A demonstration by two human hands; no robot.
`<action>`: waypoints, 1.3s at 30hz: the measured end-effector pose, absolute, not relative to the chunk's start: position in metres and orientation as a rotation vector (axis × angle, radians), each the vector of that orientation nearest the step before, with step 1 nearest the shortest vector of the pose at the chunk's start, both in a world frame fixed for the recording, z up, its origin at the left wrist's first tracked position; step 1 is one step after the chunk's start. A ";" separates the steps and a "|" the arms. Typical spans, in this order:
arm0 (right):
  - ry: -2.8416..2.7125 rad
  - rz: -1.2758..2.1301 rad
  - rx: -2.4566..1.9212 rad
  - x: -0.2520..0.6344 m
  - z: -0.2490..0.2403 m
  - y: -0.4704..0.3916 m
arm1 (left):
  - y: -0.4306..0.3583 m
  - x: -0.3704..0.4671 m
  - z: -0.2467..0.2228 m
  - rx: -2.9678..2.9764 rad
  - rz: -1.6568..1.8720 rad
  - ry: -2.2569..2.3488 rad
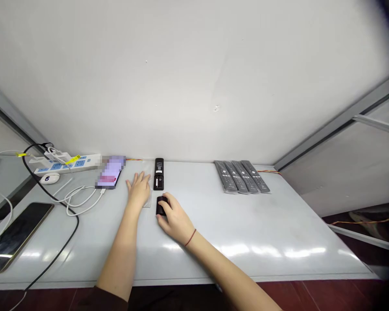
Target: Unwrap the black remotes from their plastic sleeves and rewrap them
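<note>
A glossy grey table [194, 255] stands against a white wall [188, 82].

A grey table [197, 224] is carrying a power strip [92, 161], two phones [21, 235] and cables [78, 222] on the left, an opened remote [159, 172], a clear bag [147, 203] and a small black piece [160, 208] left of centre, and four wrapped remotes [246, 177] far right.
</note>
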State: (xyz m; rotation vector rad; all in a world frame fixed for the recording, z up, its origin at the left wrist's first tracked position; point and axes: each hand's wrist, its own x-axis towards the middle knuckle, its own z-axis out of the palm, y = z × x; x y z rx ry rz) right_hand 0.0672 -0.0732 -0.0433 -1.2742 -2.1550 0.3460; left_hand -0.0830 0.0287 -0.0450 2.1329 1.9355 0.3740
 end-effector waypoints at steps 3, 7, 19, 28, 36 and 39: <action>-2.163 0.361 -1.241 0.060 -0.044 -0.061 | 0.028 -0.082 -0.045 2.138 0.394 1.938; -2.157 0.316 -1.241 0.060 -0.049 -0.053 | 0.027 -0.082 -0.045 2.139 0.411 1.940; -1.938 0.238 -1.411 0.099 -0.038 -0.039 | 0.028 -0.082 -0.044 2.076 0.426 1.935; -1.329 -0.189 -2.510 0.217 -0.024 -0.021 | 0.028 -0.080 -0.033 1.987 0.788 1.980; -1.243 0.117 -2.477 0.217 -0.021 -0.012 | 0.012 -0.046 -0.022 2.119 1.233 1.653; -1.220 0.257 -2.432 0.223 -0.016 -0.009 | 0.002 -0.029 -0.026 2.193 1.239 1.457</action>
